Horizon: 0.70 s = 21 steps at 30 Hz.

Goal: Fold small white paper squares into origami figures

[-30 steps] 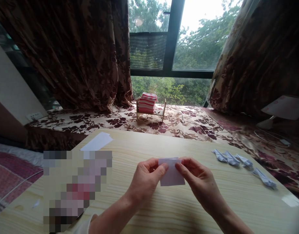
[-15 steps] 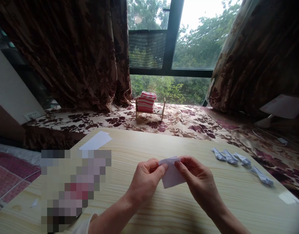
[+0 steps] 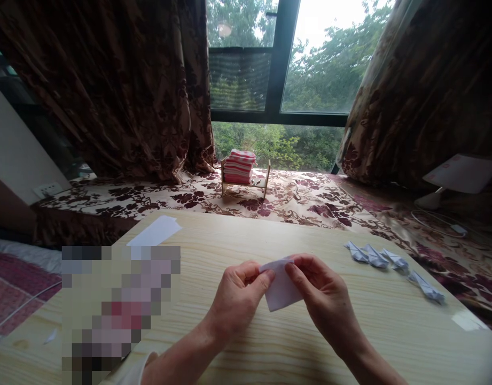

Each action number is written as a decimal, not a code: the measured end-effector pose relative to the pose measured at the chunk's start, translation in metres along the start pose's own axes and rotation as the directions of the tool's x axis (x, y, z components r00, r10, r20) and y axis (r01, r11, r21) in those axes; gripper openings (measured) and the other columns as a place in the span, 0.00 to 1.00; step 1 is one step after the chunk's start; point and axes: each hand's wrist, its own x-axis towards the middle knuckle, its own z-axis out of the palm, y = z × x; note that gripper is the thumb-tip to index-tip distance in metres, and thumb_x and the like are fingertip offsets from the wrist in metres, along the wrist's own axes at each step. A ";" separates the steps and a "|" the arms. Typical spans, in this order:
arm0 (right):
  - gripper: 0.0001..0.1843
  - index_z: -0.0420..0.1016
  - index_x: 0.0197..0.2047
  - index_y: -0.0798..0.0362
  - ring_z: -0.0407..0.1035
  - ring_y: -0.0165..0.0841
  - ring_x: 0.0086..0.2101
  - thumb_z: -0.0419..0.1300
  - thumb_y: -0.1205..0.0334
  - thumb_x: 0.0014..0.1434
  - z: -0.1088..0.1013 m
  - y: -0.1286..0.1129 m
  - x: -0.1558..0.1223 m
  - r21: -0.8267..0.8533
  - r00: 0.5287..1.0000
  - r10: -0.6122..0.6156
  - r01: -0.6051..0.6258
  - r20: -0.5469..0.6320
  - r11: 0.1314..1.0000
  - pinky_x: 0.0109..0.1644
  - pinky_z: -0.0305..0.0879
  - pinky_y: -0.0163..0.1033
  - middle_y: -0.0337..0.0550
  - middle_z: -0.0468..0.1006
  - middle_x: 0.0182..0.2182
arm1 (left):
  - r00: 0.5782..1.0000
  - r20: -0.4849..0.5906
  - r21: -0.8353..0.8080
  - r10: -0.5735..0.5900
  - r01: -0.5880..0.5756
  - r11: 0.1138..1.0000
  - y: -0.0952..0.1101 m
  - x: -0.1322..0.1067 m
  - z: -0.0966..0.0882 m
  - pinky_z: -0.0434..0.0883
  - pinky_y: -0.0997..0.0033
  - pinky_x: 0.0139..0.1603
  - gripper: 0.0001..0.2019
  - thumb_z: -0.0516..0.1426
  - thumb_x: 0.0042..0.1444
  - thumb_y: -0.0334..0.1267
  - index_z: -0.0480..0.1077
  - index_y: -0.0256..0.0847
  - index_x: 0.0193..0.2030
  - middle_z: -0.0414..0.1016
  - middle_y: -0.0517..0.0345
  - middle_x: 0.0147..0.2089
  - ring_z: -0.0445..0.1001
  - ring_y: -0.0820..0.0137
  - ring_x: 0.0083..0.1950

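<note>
A small white sheet of paper [image 3: 283,291] is held up over the wooden table between my two hands. My left hand [image 3: 241,294] pinches its upper left corner, thumb in front and fingers behind. On the upper right edge, my right hand [image 3: 320,283] grips the paper between thumb and curled fingers. The top edge looks slightly bent or folded; the back of the sheet is hidden. To the right of my right hand lie several folded white paper pieces [image 3: 377,256] in a slanting row.
The light wooden table [image 3: 213,235] carries white paper strips [image 3: 155,230] at its far left. A blurred-out patch covers the left side. Beyond the table, a small wooden rack [image 3: 265,182] holds folded red-and-white cloths [image 3: 240,166]. A lamp [image 3: 460,174] stands at right.
Both hands keep their pinch on the paper. The sheet's top edge has shifted slightly, with its two layers now lying closer together. The whole view has moved a little.
</note>
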 end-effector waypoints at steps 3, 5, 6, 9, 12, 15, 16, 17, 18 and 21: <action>0.13 0.73 0.32 0.53 0.70 0.31 0.27 0.65 0.52 0.52 0.001 0.000 0.000 0.019 1.000 0.018 -0.018 0.000 1.000 0.29 0.68 0.33 0.43 0.77 0.28 | 1.000 0.003 0.008 -0.001 0.001 1.000 -0.001 -0.001 0.000 0.57 0.73 0.29 0.14 0.56 0.54 0.44 0.72 0.33 0.27 0.62 0.60 0.26 0.59 0.73 0.29; 0.13 0.73 0.32 0.53 0.70 0.31 0.28 0.64 0.52 0.52 0.001 0.000 -0.001 0.025 1.000 0.015 -0.015 -0.003 1.000 0.29 0.68 0.33 0.43 0.77 0.28 | 1.000 0.001 0.035 0.008 -0.008 0.999 -0.001 -0.001 -0.001 0.58 0.73 0.29 0.15 0.56 0.55 0.44 0.73 0.32 0.27 0.62 0.59 0.26 0.60 0.73 0.30; 0.13 0.73 0.32 0.53 0.70 0.31 0.28 0.64 0.52 0.52 0.001 0.000 -0.001 0.021 1.000 0.009 -0.009 -0.003 1.000 0.29 0.68 0.33 0.43 0.77 0.28 | 1.000 -0.001 0.048 0.014 -0.014 0.999 -0.001 -0.001 -0.001 0.58 0.73 0.30 0.15 0.56 0.55 0.44 0.73 0.33 0.27 0.62 0.59 0.26 0.60 0.73 0.30; 0.13 0.72 0.33 0.53 0.70 0.32 0.28 0.64 0.52 0.53 0.001 0.001 0.000 -0.009 1.000 -0.016 0.016 0.000 1.000 0.29 0.68 0.34 0.43 0.76 0.28 | 1.000 -0.001 0.078 0.022 -0.022 0.997 0.001 -0.001 -0.001 0.59 0.73 0.30 0.15 0.56 0.55 0.43 0.73 0.33 0.27 0.63 0.58 0.26 0.61 0.72 0.30; 0.12 0.72 0.33 0.53 0.70 0.32 0.29 0.63 0.52 0.53 0.000 0.001 0.000 -0.027 1.000 -0.022 0.022 0.013 0.999 0.30 0.68 0.34 0.43 0.76 0.28 | 1.000 -0.003 0.105 0.025 -0.025 0.994 0.002 -0.002 -0.001 0.59 0.73 0.30 0.14 0.56 0.55 0.42 0.74 0.33 0.27 0.64 0.58 0.26 0.61 0.72 0.30; 0.13 0.73 0.32 0.53 0.70 0.32 0.28 0.64 0.52 0.52 0.000 0.001 0.000 -0.010 1.000 0.002 -0.002 0.011 1.000 0.30 0.69 0.34 0.43 0.77 0.27 | 0.999 0.004 0.134 0.033 -0.033 0.990 0.002 -0.002 -0.002 0.59 0.73 0.29 0.14 0.55 0.55 0.42 0.73 0.33 0.26 0.64 0.58 0.25 0.61 0.72 0.29; 0.13 0.73 0.31 0.53 0.71 0.32 0.28 0.65 0.52 0.51 0.000 0.001 0.000 -0.001 1.000 0.011 -0.011 0.007 1.000 0.30 0.69 0.34 0.43 0.77 0.27 | 0.999 0.009 0.143 0.038 -0.039 0.989 0.001 -0.002 -0.003 0.59 0.73 0.29 0.14 0.55 0.55 0.42 0.72 0.33 0.25 0.64 0.58 0.25 0.61 0.72 0.29; 0.13 0.73 0.31 0.53 0.71 0.32 0.28 0.65 0.51 0.50 0.000 0.001 0.000 0.005 1.000 0.018 -0.018 0.004 1.000 0.30 0.69 0.33 0.42 0.77 0.26 | 0.999 0.012 0.150 0.042 -0.043 0.988 0.001 -0.002 -0.003 0.59 0.73 0.29 0.15 0.55 0.56 0.42 0.71 0.34 0.24 0.64 0.59 0.25 0.61 0.72 0.29; 0.14 0.74 0.30 0.53 0.71 0.32 0.28 0.66 0.51 0.50 0.000 0.000 0.000 0.008 1.000 0.025 -0.025 0.002 1.000 0.29 0.69 0.33 0.42 0.77 0.26 | 0.999 0.014 0.157 0.045 -0.046 0.987 0.001 -0.002 -0.003 0.59 0.73 0.29 0.15 0.54 0.56 0.42 0.70 0.34 0.24 0.63 0.59 0.25 0.61 0.72 0.29; 0.15 0.74 0.31 0.53 0.71 0.32 0.28 0.67 0.50 0.48 0.000 -0.001 0.001 0.013 0.999 0.042 -0.042 -0.015 0.999 0.29 0.69 0.34 0.42 0.77 0.26 | 0.999 0.010 0.171 0.042 -0.043 0.984 0.002 -0.001 -0.003 0.58 0.73 0.28 0.15 0.54 0.56 0.41 0.68 0.34 0.22 0.61 0.60 0.24 0.60 0.73 0.28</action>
